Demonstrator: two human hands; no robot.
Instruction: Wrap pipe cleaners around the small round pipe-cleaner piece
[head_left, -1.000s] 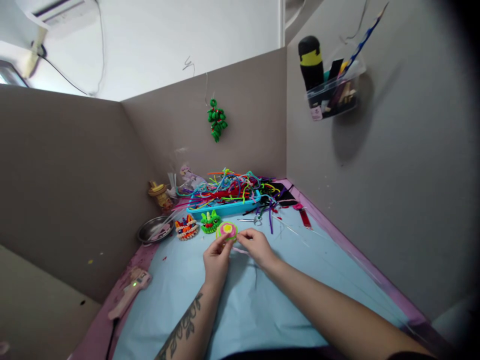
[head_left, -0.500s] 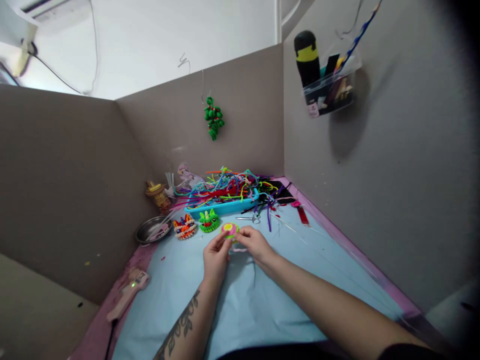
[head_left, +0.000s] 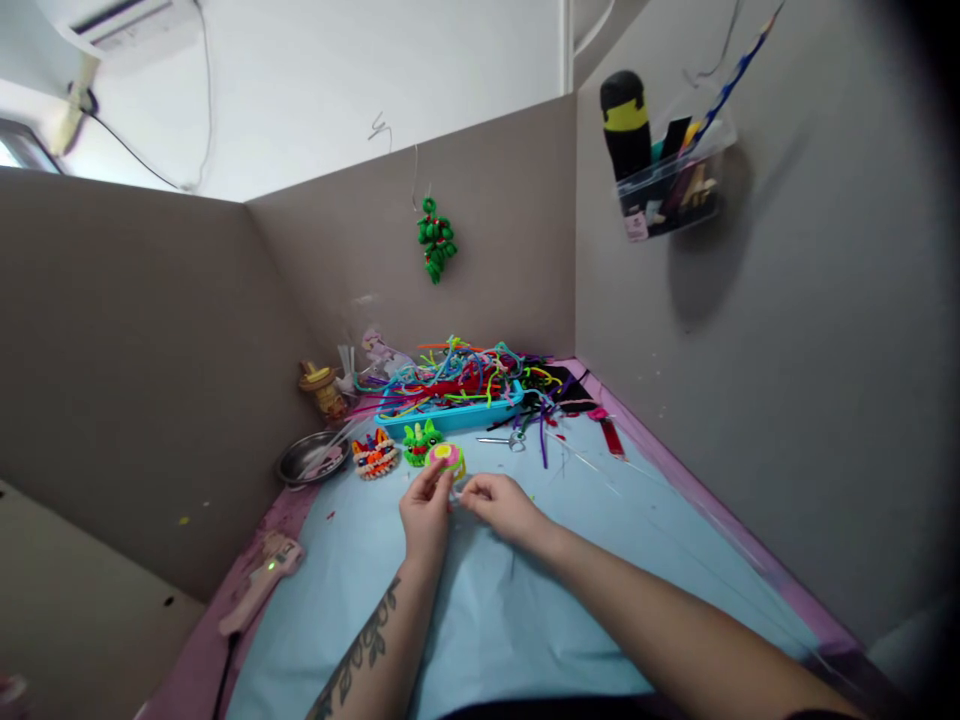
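Note:
My left hand [head_left: 426,512] pinches a small round craft piece [head_left: 448,456] of fuzzy pipe cleaner, with a yellow centre, a pink ring and a green-yellow edge. Just to its right, the fingers of my right hand [head_left: 501,506] are closed on a pale pink pipe cleaner [head_left: 455,495] that seems to come from under the piece; where it joins is hidden by my fingers. Behind and left of my hands sit a green pipe-cleaner animal head [head_left: 421,443] and an orange one [head_left: 375,455]. Scissors [head_left: 504,440] lie beyond my right hand.
A blue tray [head_left: 450,420] heaped with coloured pipe cleaners stands at the back. At left are a metal bowl [head_left: 312,458] and a pink glue gun [head_left: 262,580] with its green light on. Grey partitions [head_left: 502,230] surround the blue-covered table [head_left: 540,620]; a clear bin [head_left: 675,190] hangs at right.
My right hand has come off the round piece and now pinches the pale pipe cleaner below it. My left hand keeps its hold. The whole view has shifted slightly.

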